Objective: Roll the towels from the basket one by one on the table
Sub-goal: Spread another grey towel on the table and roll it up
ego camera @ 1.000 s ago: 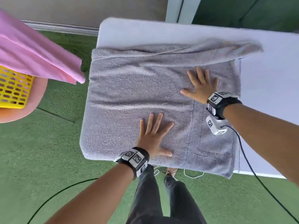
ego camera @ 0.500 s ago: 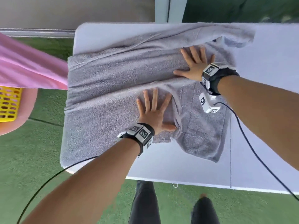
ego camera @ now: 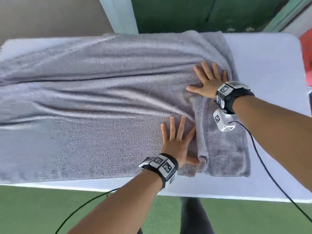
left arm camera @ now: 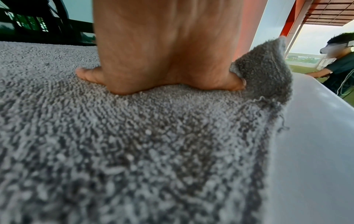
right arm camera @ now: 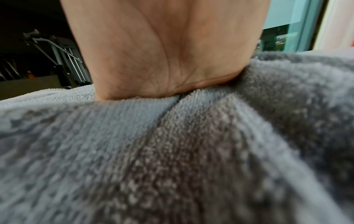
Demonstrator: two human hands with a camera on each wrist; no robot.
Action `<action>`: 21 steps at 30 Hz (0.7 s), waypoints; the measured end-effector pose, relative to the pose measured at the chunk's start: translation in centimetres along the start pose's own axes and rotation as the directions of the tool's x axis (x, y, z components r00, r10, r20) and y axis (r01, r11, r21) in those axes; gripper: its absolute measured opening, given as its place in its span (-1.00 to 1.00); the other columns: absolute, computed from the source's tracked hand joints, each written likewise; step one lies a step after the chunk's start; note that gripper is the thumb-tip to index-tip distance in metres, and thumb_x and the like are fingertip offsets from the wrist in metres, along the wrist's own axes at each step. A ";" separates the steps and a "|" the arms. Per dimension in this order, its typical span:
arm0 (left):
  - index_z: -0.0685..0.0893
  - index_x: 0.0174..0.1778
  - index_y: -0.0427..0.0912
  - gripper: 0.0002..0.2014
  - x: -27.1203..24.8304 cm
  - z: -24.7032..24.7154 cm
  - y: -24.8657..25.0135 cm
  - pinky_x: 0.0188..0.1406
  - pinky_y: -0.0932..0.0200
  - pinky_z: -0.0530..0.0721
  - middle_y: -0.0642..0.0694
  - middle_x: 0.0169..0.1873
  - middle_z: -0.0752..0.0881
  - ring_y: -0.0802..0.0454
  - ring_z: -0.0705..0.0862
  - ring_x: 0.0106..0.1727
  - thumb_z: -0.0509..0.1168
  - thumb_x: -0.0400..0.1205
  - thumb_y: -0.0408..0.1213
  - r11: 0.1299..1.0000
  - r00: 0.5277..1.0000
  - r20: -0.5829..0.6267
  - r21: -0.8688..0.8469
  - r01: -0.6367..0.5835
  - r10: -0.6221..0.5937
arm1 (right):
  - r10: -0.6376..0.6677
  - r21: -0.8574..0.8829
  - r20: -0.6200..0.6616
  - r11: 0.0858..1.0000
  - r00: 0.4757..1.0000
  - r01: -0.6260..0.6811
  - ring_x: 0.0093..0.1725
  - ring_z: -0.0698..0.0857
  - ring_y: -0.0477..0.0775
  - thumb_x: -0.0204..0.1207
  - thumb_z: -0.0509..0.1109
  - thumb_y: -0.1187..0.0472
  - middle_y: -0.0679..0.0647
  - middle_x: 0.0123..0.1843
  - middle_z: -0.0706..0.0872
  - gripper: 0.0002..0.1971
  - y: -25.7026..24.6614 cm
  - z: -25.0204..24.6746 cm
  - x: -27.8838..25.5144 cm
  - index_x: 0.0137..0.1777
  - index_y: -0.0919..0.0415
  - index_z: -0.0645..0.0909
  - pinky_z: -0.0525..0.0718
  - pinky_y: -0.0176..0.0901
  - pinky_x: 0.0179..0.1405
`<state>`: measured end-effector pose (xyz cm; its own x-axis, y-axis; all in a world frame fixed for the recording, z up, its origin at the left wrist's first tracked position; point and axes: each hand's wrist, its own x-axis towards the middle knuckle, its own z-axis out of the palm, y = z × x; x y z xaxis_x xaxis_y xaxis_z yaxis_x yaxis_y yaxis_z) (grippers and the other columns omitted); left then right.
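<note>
A large grey towel [ego camera: 94, 105] lies spread over the white counter [ego camera: 263, 61], its length running leftward and creased into long ridges. Both hands are released, fingers straight and splayed, palms flat on the cloth. The left hand [ego camera: 178, 141] presses near the front edge, its thumb against a raised fold [ego camera: 201, 144]. The right hand [ego camera: 208, 81] presses farther back, near the towel's right end. That fold looks like a doubled-over layer, though the blur leaves this uncertain.

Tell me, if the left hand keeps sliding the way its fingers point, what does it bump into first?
Probably the long raised wrinkles in the grey towel, just past the left hand. Their height is hard to judge.
</note>
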<state>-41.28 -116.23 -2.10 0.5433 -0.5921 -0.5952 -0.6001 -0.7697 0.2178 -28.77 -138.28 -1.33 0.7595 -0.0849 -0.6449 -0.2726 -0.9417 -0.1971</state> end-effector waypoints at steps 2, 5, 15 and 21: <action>-0.34 0.63 0.11 0.26 2.5 0.2 5.7 0.28 -0.54 -0.59 -0.24 0.52 -0.59 -0.43 -0.66 0.44 0.25 0.22 0.57 0.999 1.000 -0.001 -0.008 -0.031 0.031 | 0.046 -0.002 -0.006 0.999 0.999 -0.046 0.59 -0.55 0.07 0.28 -0.09 -0.70 -0.29 0.58 -0.60 -0.06 5.9 -0.7 -1.5 0.54 -0.44 -0.48 -0.44 0.36 0.55; -0.38 0.62 0.13 0.30 4.9 0.5 12.5 0.26 -0.54 -0.61 -0.24 0.53 -0.58 -0.44 -0.65 0.44 0.29 0.19 0.57 0.999 0.999 -0.008 -0.034 -0.033 0.033 | 0.083 -0.008 0.002 0.996 0.997 -0.083 0.60 -0.54 0.08 0.28 -0.05 -0.69 -0.27 0.58 -0.60 -0.04 13.0 -1.1 -3.6 0.54 -0.42 -0.49 -0.41 0.37 0.56; -0.50 0.58 0.12 0.28 4.6 4.6 23.6 0.26 -0.51 -0.62 -0.19 0.50 -0.63 -0.41 -0.66 0.44 0.30 0.28 0.52 0.996 0.998 -0.019 -0.060 -0.063 0.062 | 0.205 0.057 -0.070 0.978 0.976 -0.201 0.64 -0.46 0.08 0.31 0.01 -0.65 -0.23 0.62 -0.54 -0.04 24.2 3.7 -11.3 0.56 -0.41 -0.44 -0.35 0.27 0.61; -0.22 0.66 0.17 0.03 2.9 1.9 22.7 0.48 -0.46 -0.39 -0.09 0.61 -0.44 -0.24 -0.47 0.58 0.24 0.44 0.42 0.945 0.981 0.064 -0.286 -0.158 0.183 | 0.224 0.093 -0.153 0.973 0.963 -0.211 0.71 -0.12 0.21 0.53 0.19 -0.38 0.01 0.74 -0.24 -0.14 25.0 5.7 -14.4 0.69 -0.19 -0.19 -0.27 0.41 0.55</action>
<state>-54.50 -134.96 -0.36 0.3856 -0.7064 -0.5936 -0.4847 -0.7025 0.5211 -49.89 -158.71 -1.21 0.7605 -0.3423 -0.5518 -0.4806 -0.8682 -0.1239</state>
